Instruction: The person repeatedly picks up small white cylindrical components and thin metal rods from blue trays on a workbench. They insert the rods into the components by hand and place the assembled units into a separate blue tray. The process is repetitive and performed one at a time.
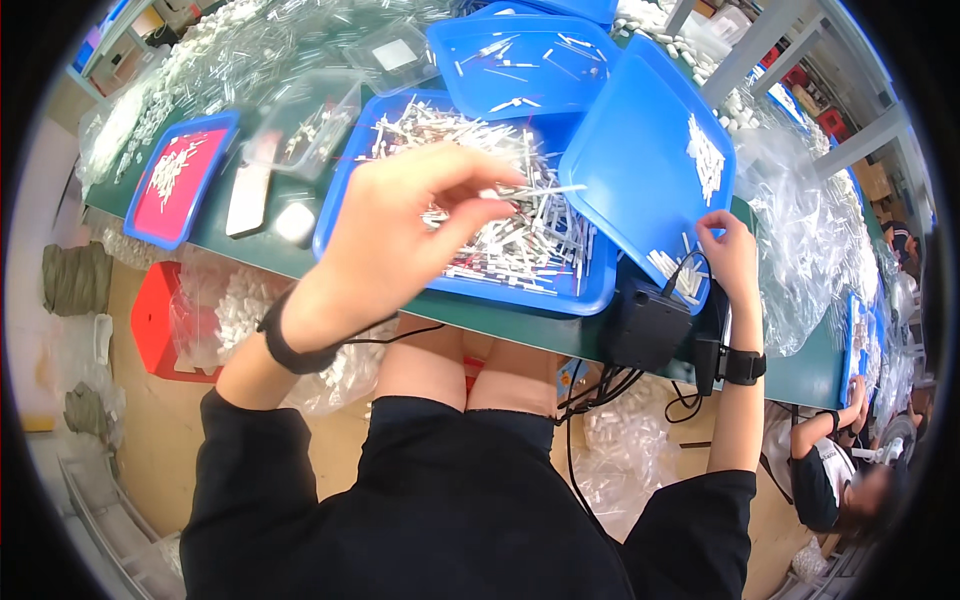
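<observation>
My left hand (395, 225) is above a blue tray (330, 215) heaped with small white tube-like pieces (530, 250). Between its thumb and fingertips is a thin white stick (555, 189), pointing right. A second blue tray (625, 150) is tilted at the right, overlapping the heaped one. Two groups of white pieces lie in it: one cluster (706, 160) at its far right side and another (675, 275) in its near corner. My right hand (732, 255) is at that near corner, its fingers curled together; whatever they hold, if anything, is too small to make out.
A red-lined blue tray (180, 180), a phone-like slab (249, 198) and clear plastic boxes (390, 55) stand left. Another blue tray (525, 60) lies behind. A black box (650, 325) with cables sits at the table edge. Plastic bags (790, 220) cover the right. A co-worker (850, 480) is farther right.
</observation>
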### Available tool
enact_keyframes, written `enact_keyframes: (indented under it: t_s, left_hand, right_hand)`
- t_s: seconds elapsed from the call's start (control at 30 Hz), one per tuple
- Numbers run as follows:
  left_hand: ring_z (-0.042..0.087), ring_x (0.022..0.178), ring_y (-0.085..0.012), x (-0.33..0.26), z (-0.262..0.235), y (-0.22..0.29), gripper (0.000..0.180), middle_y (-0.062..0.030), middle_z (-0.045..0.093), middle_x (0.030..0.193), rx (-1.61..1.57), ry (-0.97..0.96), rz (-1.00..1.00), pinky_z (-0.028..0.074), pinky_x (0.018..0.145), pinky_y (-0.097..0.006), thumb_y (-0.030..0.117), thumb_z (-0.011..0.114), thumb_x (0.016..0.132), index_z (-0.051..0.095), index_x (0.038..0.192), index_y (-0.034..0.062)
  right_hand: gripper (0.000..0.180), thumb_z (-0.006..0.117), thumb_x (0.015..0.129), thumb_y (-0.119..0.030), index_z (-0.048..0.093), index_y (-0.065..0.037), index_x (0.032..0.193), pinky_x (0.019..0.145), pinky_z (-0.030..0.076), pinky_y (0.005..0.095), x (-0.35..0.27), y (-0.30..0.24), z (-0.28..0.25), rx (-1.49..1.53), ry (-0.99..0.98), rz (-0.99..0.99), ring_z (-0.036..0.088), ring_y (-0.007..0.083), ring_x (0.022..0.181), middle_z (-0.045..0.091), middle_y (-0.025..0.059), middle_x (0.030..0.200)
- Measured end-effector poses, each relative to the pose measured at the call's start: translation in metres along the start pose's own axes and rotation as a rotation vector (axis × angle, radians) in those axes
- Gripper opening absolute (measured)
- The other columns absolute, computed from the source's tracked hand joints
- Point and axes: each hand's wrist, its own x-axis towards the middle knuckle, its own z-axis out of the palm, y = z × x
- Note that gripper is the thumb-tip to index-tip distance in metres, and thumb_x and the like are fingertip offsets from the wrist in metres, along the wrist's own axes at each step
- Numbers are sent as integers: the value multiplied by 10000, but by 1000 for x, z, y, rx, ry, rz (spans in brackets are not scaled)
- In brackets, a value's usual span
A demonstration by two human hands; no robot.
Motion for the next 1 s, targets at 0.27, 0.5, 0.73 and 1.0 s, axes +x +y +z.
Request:
enact_keyframes:
  t_s: [0.27, 0.5, 0.73, 1.0]
  left_hand:
    - [594, 640, -129, -10, 10, 25, 177, -63, 659, 741, 109, 90, 218, 462, 552, -241, -26, 726, 707, 698, 873, 30]
    - [571, 637, -185, -9, 16, 34, 220, -75, 651, 737, 144, 115, 346, 444, 580, -270, -44, 763, 639, 682, 837, 1]
    - [540, 616, -188, -9, 16, 36, 220, -48, 609, 693, 152, 119, 409, 437, 578, -279, -30, 773, 618, 685, 816, 11]
    - [565, 631, -192, -9, 28, 33, 274, -60, 623, 711, 160, 107, 440, 460, 576, -286, -29, 775, 603, 696, 862, 12]
  right_hand:
    - [150, 573, 869, -30, 612, 9, 1009, 621, 477, 232, -29, -101, -68, 712, -158, -142, 621, 109, 702, 669, 84, 839]
    - [117, 619, 806, 79, 647, 64, 918, 629, 483, 215, -78, -164, -73, 1060, -269, -213, 616, 125, 687, 668, 113, 822]
    - [108, 618, 806, 87, 653, 67, 907, 621, 487, 219, -83, -163, -72, 1109, -309, -195, 618, 123, 682, 671, 116, 816]
    - [188, 722, 722, 3, 685, -44, 901, 555, 495, 250, -85, -172, -54, 608, 34, -482, 626, 156, 582, 662, 62, 702]
